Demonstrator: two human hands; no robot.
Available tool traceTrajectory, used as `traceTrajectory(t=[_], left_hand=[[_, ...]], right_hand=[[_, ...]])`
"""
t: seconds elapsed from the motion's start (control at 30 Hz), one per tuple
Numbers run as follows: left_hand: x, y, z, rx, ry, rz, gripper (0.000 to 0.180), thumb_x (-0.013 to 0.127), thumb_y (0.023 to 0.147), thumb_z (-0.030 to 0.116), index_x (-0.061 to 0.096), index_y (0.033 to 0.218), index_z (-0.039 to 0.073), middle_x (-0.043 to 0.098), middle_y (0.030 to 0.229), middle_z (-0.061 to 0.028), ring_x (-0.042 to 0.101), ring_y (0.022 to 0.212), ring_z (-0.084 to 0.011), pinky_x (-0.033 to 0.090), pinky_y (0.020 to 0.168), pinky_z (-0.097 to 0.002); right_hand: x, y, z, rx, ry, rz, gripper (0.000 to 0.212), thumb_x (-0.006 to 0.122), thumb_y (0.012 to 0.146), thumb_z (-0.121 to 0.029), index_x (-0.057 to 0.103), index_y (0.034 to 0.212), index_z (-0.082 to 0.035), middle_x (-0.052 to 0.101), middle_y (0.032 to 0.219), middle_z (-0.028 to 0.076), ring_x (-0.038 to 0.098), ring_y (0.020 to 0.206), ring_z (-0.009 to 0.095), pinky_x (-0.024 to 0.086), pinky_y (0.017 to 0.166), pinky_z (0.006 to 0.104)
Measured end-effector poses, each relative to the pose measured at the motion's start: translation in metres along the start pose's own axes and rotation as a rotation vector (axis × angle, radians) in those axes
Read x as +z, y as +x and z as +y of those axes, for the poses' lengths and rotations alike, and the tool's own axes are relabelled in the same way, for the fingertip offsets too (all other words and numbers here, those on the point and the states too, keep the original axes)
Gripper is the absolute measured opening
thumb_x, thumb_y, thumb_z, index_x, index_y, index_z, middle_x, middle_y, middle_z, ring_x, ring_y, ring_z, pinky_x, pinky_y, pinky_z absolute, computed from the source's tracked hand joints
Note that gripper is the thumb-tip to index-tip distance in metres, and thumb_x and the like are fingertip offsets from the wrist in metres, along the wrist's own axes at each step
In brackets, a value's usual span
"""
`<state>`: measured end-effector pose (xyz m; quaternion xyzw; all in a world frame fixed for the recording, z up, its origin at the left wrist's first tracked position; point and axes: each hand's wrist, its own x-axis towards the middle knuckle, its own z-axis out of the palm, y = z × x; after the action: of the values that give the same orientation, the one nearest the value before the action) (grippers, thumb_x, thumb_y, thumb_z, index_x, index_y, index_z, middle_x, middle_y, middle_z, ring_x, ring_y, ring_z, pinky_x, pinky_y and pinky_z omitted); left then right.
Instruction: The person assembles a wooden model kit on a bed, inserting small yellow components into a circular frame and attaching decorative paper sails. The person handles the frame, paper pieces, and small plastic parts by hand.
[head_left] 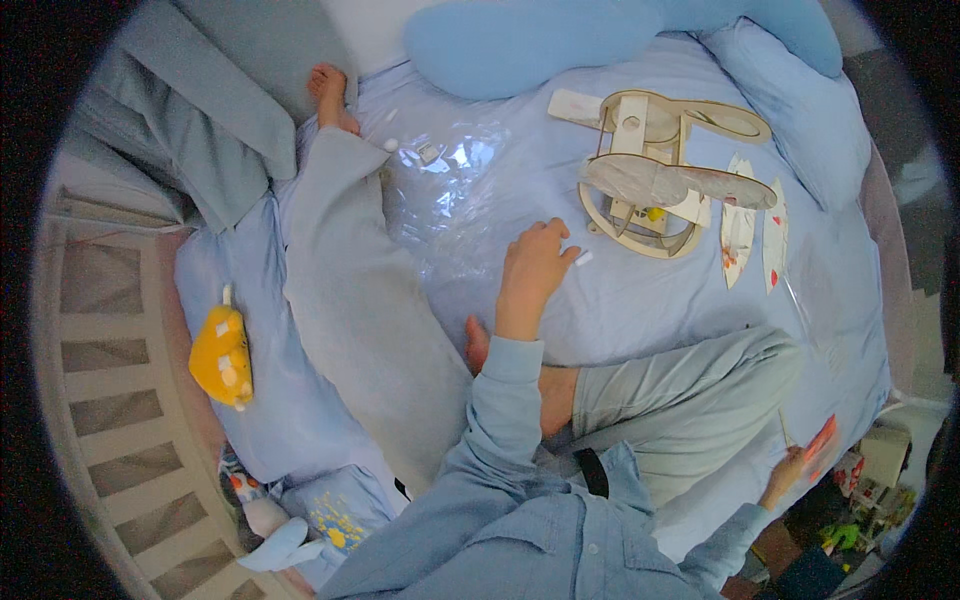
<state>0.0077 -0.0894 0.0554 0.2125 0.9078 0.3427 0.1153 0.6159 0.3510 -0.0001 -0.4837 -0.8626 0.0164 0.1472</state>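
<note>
My left hand rests palm down over the blue bedsheet, its fingers slightly bent and apart. A small white piece lies by its thumb, seemingly not gripped. To the far right stands a light wooden model, built of curved frames and rounded panels, with a small yellow part inside. Beside it are two pointed white pieces with red markings, a nearer-in one and an outer one. At the bed's right edge, my right hand has its fingers closed on a flat red piece.
Crinkled clear plastic spreads left of the model, with a small pale square on it. A blue cushion lies at the far side. A yellow plush toy is at left. Cluttered items stand beyond the right edge.
</note>
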Motion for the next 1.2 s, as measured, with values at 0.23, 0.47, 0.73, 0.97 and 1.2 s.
traceTrajectory(t=[0.23, 0.47, 0.73, 0.97, 1.2], left_hand=[[-0.038, -0.010, 0.032, 0.026, -0.189, -0.361, 0.034, 0.065, 0.093, 0.032, 0.065, 0.112, 0.004, 0.069, 0.100, -0.0162, 0.068, 0.088, -0.0281, 0.053, 0.079, -0.0374], [-0.077, -0.038, 0.104, 0.453, -0.664, -0.562, 0.033, 0.060, 0.098, 0.029, 0.061, 0.122, 0.006, 0.067, 0.108, -0.0088, 0.063, 0.101, -0.0197, 0.050, 0.085, -0.0354], [-0.093, -0.070, 0.134, 0.486, -1.123, -0.675, 0.030, 0.053, 0.101, 0.027, 0.059, 0.114, 0.000, 0.059, 0.083, -0.0025, 0.057, 0.078, -0.0102, 0.046, 0.073, -0.0269], [-0.109, -0.070, 0.054, 0.006, -1.166, -0.321, 0.024, 0.045, 0.106, 0.025, 0.056, 0.098, 0.005, 0.040, 0.068, 0.0044, 0.035, 0.058, -0.0049, 0.040, 0.062, -0.0249], [-0.117, -0.064, -0.007, -0.296, -1.478, -0.020, 0.022, 0.045, 0.105, 0.027, 0.053, 0.094, 0.009, 0.033, 0.066, 0.0068, 0.035, 0.059, -0.0047, 0.040, 0.065, -0.0265]], right_hand=[[-0.195, 0.083, -0.211, 0.009, 0.221, 0.177, 0.037, 0.050, 0.104, -0.030, 0.060, 0.103, 0.005, 0.063, 0.087, 0.011, 0.057, 0.076, 0.018, 0.046, 0.070, 0.0316], [-0.234, 0.048, -0.409, 0.121, 1.172, -0.096, 0.031, 0.060, 0.098, -0.037, 0.059, 0.090, -0.008, 0.037, 0.057, -0.008, 0.028, 0.044, 0.001, 0.020, 0.040, 0.0182], [-0.204, 0.040, -0.560, -0.226, 1.506, -0.697, 0.033, 0.043, 0.105, -0.030, 0.055, 0.093, -0.002, 0.037, 0.049, -0.004, 0.025, 0.036, 0.004, 0.025, 0.033, 0.0219], [-0.154, 0.055, -0.577, -0.032, 1.440, -0.697, 0.034, 0.043, 0.104, -0.037, 0.057, 0.096, -0.007, 0.046, 0.059, -0.003, 0.023, 0.037, 0.002, 0.018, 0.035, 0.0196], [-0.108, 0.059, -0.546, 0.173, 1.234, -0.686, 0.031, 0.048, 0.102, -0.038, 0.058, 0.094, -0.010, 0.051, 0.073, -0.005, 0.026, 0.044, 0.000, 0.017, 0.040, 0.0186]])
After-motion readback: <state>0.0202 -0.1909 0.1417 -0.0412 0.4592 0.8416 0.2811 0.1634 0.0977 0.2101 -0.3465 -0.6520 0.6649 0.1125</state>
